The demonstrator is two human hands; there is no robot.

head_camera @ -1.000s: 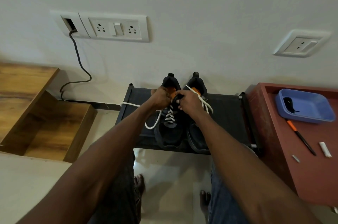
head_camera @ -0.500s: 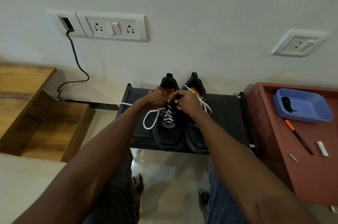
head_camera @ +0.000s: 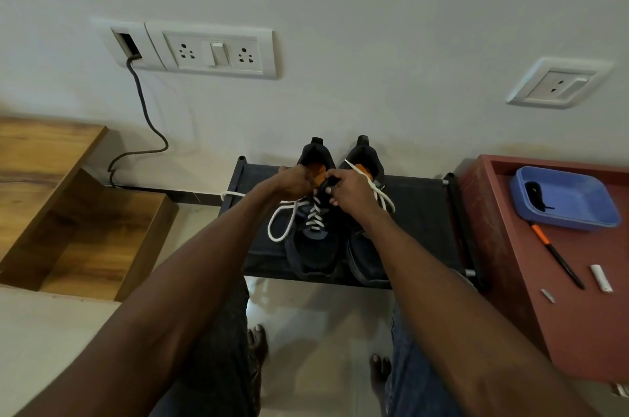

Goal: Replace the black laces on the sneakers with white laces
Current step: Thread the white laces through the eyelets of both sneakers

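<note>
Black sneakers [head_camera: 335,232] — two, side by side on the black rack [head_camera: 422,212]; my left hand [head_camera: 295,182] pinches the white lace [head_camera: 282,220]; my right hand [head_camera: 347,188] grips the left shoe's tongue; one black lace [head_camera: 535,193] lies in the blue tray [head_camera: 585,209].

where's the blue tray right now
In the head view, the blue plastic tray sits far right on the reddish-brown table, just beyond the orange-and-black pen.

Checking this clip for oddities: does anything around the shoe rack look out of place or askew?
Mostly tidy. One thing: a white lace loops loosely off the left sneaker and trails over the left edge of the black rack, unthreaded slack. Both sneakers stand upright, side by side.
</note>
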